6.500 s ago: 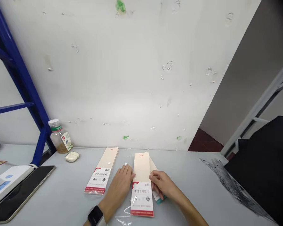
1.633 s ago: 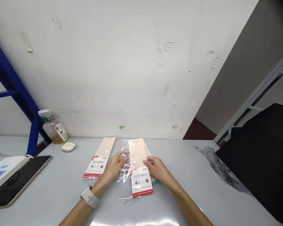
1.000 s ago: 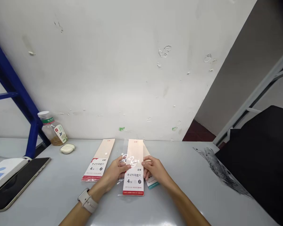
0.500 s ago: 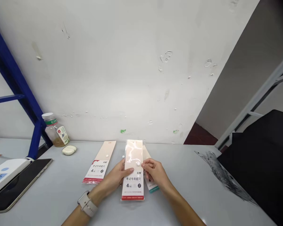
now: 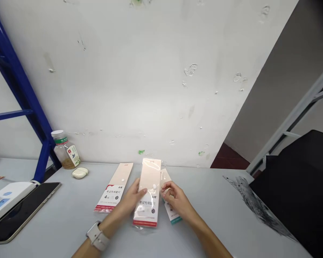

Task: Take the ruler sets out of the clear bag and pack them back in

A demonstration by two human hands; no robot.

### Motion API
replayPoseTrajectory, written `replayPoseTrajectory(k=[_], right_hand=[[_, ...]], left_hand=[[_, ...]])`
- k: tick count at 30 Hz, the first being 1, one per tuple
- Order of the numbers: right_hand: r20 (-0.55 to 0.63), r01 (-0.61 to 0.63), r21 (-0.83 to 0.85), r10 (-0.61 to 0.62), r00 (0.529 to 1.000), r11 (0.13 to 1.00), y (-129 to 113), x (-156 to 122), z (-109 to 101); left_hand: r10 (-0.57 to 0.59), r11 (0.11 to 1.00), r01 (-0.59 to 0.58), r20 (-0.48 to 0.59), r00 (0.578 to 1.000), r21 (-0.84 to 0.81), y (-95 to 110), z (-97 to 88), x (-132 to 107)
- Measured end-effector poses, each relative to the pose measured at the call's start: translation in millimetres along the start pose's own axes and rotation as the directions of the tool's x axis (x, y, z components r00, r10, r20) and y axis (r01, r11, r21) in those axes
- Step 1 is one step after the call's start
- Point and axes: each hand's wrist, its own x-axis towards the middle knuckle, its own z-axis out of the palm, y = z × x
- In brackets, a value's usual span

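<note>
My left hand [image 5: 132, 197] is closed on the left edge of a ruler-set packet [image 5: 148, 191], its thumb lying over the front. This clear-sleeved packet has a pink upper part, a white label and a red bottom strip, with a round white button near the middle. Just off its right edge, my right hand [image 5: 176, 199] has its fingers curled and thumb and forefinger close together; whatever is between them is too small to make out. Partly behind that hand lies a packet with a green strip [image 5: 174, 219]. Another red-striped packet [image 5: 115, 190] rests flat to the left.
A phone [image 5: 24, 209] and a white-and-blue box [image 5: 9, 197] sit at left. A cream oval case [image 5: 80, 172] and a lidded jar [image 5: 66, 152] stand near the blue frame [image 5: 29, 93]. A black cloth-like object [image 5: 298, 186] covers the right side.
The held packet has shifted slightly left and tilted. My right hand has come away from its edge, leaving a small gap. The view has shifted a little.
</note>
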Motion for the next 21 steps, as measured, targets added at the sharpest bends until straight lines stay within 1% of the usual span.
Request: replayPoseTrajectory(k=[2,3,4,5,6,8,9,10,11,12,13,14,17,19,21], right_hand=[[0.008,-0.014,-0.005,0.014,1.0,1.0,-4,-2,-3],[0.006,-0.032,-0.022,0.032,0.999,0.999,-5,-3,-5],[0.001,-0.047,-0.044,0.047,0.999,0.998,-5,-3,-7],[-0.003,-0.057,-0.07,0.057,0.998,0.996,-5,-3,-9],[-0.009,-0.06,-0.1,0.06,0.998,0.993,-4,-2,-11],[-0.014,-0.064,-0.159,0.063,0.998,0.985,-3,-1,-14],[-0.015,-0.066,-0.182,0.064,0.998,0.981,-2,0,-15],[-0.014,-0.066,-0.194,0.064,0.998,0.979,-2,1,-17],[-0.016,-0.065,-0.206,0.063,0.998,0.976,-2,1,-18],[-0.025,-0.061,-0.238,0.057,0.998,0.969,-2,2,-20],[-0.039,-0.055,-0.286,0.046,0.998,0.956,-2,2,-23],[-0.055,-0.05,-0.35,0.032,0.998,0.935,-2,2,-25],[-0.123,-0.05,-0.531,-0.019,0.992,0.846,0,-1,-33],[-0.17,-0.079,-0.59,-0.028,0.985,0.803,1,-3,-34],[-0.201,-0.119,-0.669,-0.025,0.979,0.734,2,-4,-32]], left_hand=[[0.045,0.998,-0.037,-0.142,0.989,0.058,9,-17.0,5],[0.075,0.99,-0.045,-0.231,0.97,0.131,14,-27.9,7],[0.103,0.97,-0.023,-0.325,0.94,0.242,19,-39.8,8],[0.151,0.93,0.01,-0.406,0.901,0.368,24,-52.0,9],[0.205,0.877,0.029,-0.428,0.88,0.479,27,-63.7,9],[0.253,0.832,0.038,-0.439,0.862,0.554,29,-83.3,9],[0.321,0.72,0.085,-0.439,0.839,0.689,29,-90.3,9],[0.392,0.568,0.168,-0.444,0.806,0.806,27,-95.3,8],[0.435,0.44,0.241,-0.44,0.786,0.865,24,-98.3,8],[0.442,0.385,0.279,-0.441,0.781,0.88,21,-99.7,8],[0.433,0.334,0.313,-0.439,0.787,0.889,18,-99.9,8],[0.403,0.278,0.338,-0.428,0.809,0.899,14,-99.3,7],[0.313,0.124,0.36,-0.381,0.87,0.925,6,-96.7,8],[0.305,0.073,0.356,-0.361,0.881,0.932,2,-95.4,8],[0.355,0.04,0.356,-0.346,0.868,0.934,1,-92.7,8]])
